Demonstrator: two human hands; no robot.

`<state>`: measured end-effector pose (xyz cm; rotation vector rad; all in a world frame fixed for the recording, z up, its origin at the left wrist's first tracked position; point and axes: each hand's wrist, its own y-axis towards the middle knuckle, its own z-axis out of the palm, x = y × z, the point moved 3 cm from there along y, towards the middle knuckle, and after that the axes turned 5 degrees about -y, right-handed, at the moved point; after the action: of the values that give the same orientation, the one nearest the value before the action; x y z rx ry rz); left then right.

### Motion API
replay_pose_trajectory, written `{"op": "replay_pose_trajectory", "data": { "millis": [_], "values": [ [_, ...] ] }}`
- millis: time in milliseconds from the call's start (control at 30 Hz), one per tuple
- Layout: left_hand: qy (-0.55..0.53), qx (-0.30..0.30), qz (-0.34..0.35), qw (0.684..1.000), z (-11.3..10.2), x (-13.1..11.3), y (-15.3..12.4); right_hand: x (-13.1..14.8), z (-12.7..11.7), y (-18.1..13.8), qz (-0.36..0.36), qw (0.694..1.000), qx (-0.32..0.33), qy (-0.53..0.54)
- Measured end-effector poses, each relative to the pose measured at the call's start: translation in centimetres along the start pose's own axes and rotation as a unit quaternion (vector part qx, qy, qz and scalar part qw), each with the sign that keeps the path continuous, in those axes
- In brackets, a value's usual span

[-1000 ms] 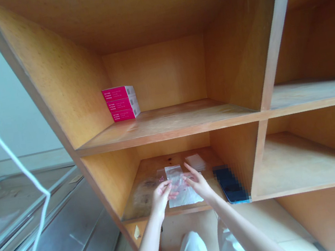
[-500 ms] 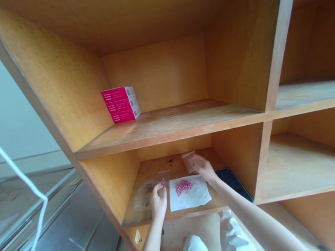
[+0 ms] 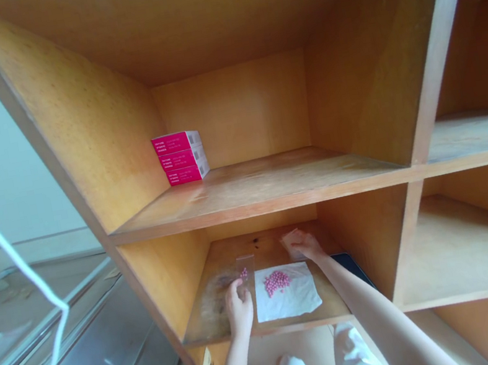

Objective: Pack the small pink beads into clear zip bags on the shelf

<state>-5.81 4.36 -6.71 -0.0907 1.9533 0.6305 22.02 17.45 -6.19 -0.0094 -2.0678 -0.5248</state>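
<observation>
On the lower shelf, a small clear plastic bag (image 3: 246, 263) holds several pink beads (image 3: 243, 273). My left hand (image 3: 240, 308) is curled at the near end of this bag, its thumb and forefinger closed on the edge. To the right lies a white cloth or paper sheet (image 3: 289, 306) carrying a pile of pink beads (image 3: 277, 282). Beyond the sheet's far right corner, my right hand (image 3: 308, 244) pinches a second clear plastic bag (image 3: 291, 243), blurred by motion. Whether anything is in that second bag cannot be made out.
A dark flat object (image 3: 352, 269) lies at the right of the lower shelf, partly behind my right forearm. Pink boxes (image 3: 180, 158) are stacked on the upper shelf (image 3: 263, 182). A white cable (image 3: 21, 259) hangs at left, before metal-framed furniture (image 3: 108, 351).
The view has shifted slightly, so the shelves sit a little lower. My right hand has moved with its bag, which now looks blurred. The left hand has drawn slightly toward me.
</observation>
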Motion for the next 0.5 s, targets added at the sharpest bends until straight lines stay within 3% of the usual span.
{"op": "replay_pose_trajectory", "data": {
  "millis": [200,367,500],
  "values": [
    [0.000,-0.010,0.006,1.000,0.0,0.1,0.1,-0.4,-0.3,-0.2,0.008,0.992,-0.009,-0.126],
    [0.023,-0.010,0.026,0.999,0.2,0.4,0.0,1.5,-1.1,-1.5,-0.048,0.990,-0.096,-0.096],
    [0.030,-0.011,0.019,0.999,0.1,0.6,0.0,4.1,-1.8,-4.4,-0.110,0.983,-0.144,-0.019]
  ]
}}
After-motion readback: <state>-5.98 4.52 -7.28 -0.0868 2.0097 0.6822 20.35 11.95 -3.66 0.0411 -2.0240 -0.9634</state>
